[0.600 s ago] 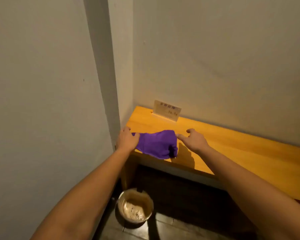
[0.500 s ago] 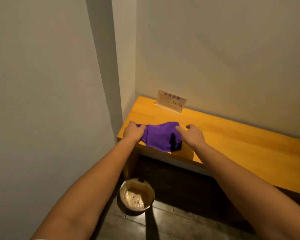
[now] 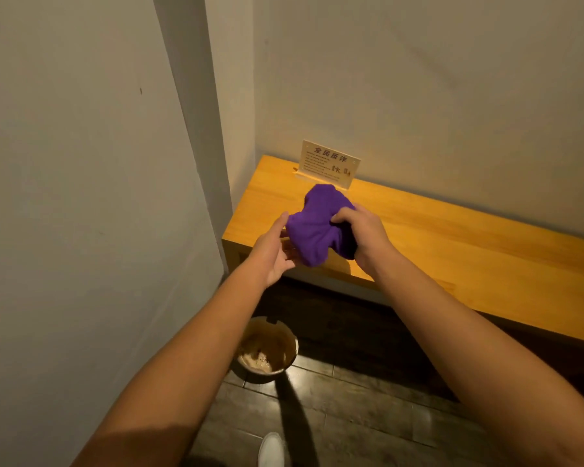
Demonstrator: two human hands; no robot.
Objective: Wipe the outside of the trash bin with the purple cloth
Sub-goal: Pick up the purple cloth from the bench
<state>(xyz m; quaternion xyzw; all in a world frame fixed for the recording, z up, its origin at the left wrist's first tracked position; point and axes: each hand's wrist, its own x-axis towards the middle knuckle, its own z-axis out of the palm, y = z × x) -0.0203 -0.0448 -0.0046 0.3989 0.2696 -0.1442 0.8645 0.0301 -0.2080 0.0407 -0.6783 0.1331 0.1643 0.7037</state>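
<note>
The purple cloth [image 3: 316, 225] is bunched up and held in the air just above the near left corner of the wooden shelf [image 3: 452, 244]. My right hand [image 3: 359, 230] pinches its right side with fingers closed. Palm up, my left hand [image 3: 275, 252] cups the cloth's left lower edge and touches it. The trash bin [image 3: 267, 350], a small round metal can with an open top and light debris inside, stands on the dark floor below the shelf's left end, under my left forearm.
A small sign card [image 3: 329, 163] stands at the back of the shelf against the wall. A wall [image 3: 81, 197] closes in on the left, forming a narrow corner. A white shoe tip [image 3: 271, 449] shows on the dark wooden floor.
The cloth has left the shelf surface and is now bunched up between both hands. My right hand closed on it; my left hand turned palm up beneath it.
</note>
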